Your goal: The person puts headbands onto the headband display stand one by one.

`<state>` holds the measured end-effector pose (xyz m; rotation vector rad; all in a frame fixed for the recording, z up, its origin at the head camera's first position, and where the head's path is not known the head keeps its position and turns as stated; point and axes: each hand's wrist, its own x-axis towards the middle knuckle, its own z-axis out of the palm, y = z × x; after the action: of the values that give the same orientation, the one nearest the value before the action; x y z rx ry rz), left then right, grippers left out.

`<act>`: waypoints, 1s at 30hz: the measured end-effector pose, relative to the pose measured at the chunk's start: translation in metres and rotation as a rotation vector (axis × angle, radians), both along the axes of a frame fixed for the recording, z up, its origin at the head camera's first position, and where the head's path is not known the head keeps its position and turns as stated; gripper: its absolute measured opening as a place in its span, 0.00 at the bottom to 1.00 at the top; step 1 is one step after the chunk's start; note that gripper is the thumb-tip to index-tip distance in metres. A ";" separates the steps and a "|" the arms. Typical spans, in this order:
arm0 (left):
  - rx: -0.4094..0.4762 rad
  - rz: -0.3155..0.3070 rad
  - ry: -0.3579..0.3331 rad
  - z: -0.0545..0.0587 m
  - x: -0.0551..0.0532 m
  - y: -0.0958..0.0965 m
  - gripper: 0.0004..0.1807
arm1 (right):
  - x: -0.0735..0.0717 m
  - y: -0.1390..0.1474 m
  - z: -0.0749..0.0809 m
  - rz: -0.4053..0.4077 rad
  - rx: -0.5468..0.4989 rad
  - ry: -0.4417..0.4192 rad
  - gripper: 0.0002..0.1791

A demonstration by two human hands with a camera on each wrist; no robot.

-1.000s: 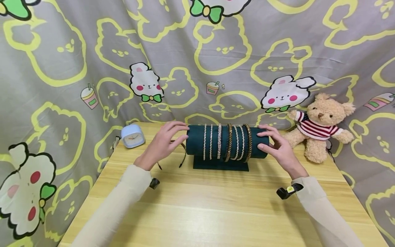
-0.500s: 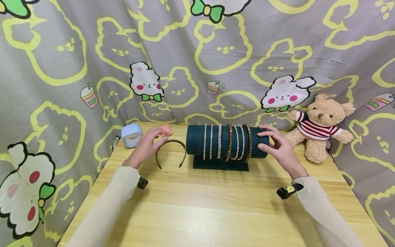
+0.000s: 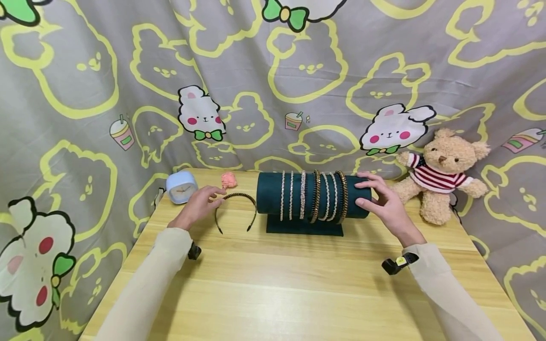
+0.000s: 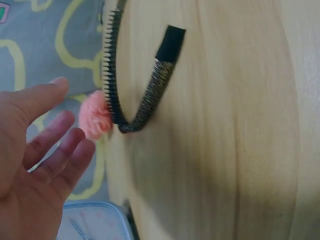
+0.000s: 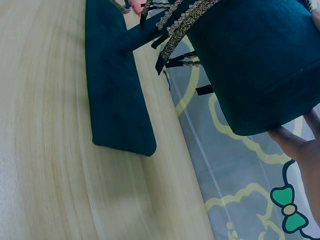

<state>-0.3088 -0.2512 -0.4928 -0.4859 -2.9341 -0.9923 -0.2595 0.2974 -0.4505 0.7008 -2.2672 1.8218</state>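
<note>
My left hand is just left of a dark, toothed headband on the table. In the left wrist view its fingers are spread and loosely bent, with nothing between them. The headband has a glittery band and black tips. My right hand holds the right end of a dark green velvet headband stand, thumb in front and fingers over the top. Several silver and bronze headbands sit round the stand's roll. In the right wrist view the thumb meets the roll's end.
A coral fluffy object lies behind the loose headband. A light blue clock stands at the back left. On the right sits a teddy bear in a striped shirt. A patterned curtain hangs behind the wooden table.
My left hand has moved left from the stand's left end to beside the loose headband, uncovering it and the coral object. My right hand has stayed on the stand's right end.
</note>
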 end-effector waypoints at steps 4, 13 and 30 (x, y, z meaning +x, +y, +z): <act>-0.035 0.015 -0.012 -0.008 -0.002 -0.004 0.16 | 0.000 0.000 0.000 0.002 -0.002 0.003 0.19; -0.088 -0.030 -0.022 -0.020 -0.006 -0.008 0.13 | 0.000 0.000 0.000 0.001 0.002 -0.006 0.20; -0.103 0.031 -0.085 -0.022 -0.002 -0.012 0.17 | 0.001 -0.002 0.001 -0.013 0.015 -0.007 0.19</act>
<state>-0.3110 -0.2636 -0.5151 -0.4087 -3.0697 -0.8842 -0.2586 0.2954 -0.4492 0.6817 -2.2873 1.8066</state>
